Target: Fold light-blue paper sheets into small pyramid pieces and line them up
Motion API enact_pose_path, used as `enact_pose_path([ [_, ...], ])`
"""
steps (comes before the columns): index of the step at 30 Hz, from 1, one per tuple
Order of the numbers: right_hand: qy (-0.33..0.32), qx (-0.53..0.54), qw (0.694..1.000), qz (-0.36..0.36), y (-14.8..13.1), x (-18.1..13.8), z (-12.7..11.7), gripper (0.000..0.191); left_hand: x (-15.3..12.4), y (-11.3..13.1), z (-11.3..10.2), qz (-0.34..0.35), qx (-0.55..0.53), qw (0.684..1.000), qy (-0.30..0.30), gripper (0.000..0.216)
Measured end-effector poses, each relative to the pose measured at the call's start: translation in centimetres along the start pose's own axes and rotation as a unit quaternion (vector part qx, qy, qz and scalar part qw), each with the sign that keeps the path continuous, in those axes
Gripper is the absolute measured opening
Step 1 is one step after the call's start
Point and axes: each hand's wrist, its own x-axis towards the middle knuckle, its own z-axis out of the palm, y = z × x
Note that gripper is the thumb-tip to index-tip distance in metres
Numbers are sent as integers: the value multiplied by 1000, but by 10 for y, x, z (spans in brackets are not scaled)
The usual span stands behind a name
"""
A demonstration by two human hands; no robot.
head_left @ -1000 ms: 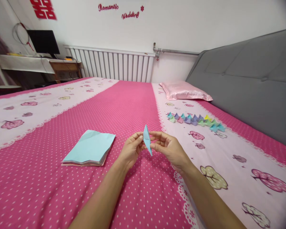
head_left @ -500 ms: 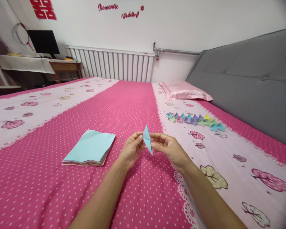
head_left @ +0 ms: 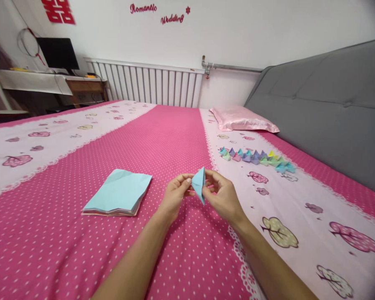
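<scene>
A small folded piece of light blue paper [head_left: 198,183], roughly triangular, is held up above the bed between both hands. My left hand [head_left: 176,193] pinches its left corner between thumb and fingers. On the other side, my right hand [head_left: 222,193] grips the paper's right edge, with the thumb low and the fingers partly behind it. To the left lies a stack of square paper [head_left: 118,191], its top sheet light blue. Over on the right, several small folded paper boats [head_left: 255,157] in blue, purple, green, pink and yellow stand close together in rows.
Everything rests on a bed with a pink dotted cover [head_left: 175,129]. A pink pillow [head_left: 242,118] lies at the far right, near the grey headboard [head_left: 331,100]. Behind stand a white radiator [head_left: 146,83] and a desk with a monitor [head_left: 58,54].
The folded blue paper has moved slightly right and turned, so more of its flat face shows. Both hands have shifted with it, still holding it.
</scene>
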Motion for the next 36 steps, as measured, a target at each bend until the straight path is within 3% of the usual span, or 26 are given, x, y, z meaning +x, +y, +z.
enact_pose_path([
  [5, 39, -43, 998, -7, 0, -2, 2, 38, -5, -3, 8, -9, 14, 1000, -11, 19],
  [10, 51, -55, 996, -53, -2, -3, 3, 18, -5, -7, 9, -19, -17, 1000, -13, 23],
  [15, 70, -75, 991, -82, -2, -4, 2, 18, -6, -7, 9, -34, -25, 998, -53, 29],
  [19, 107, -125, 979, -123, 1, -3, -2, 24, -12, 2, 15, -57, -48, 990, -118, 40],
  [22, 121, -167, 966, -154, 4, -1, -3, 24, -14, 5, 18, -51, -52, 986, -147, 35],
  [28, 123, -244, 933, -235, 15, 1, -2, 29, -12, -3, 17, -81, -45, 990, -103, 22],
  [36, 8, -264, 921, -287, 15, 2, -11, 43, -8, 5, 11, -100, -164, 981, -27, 11],
])
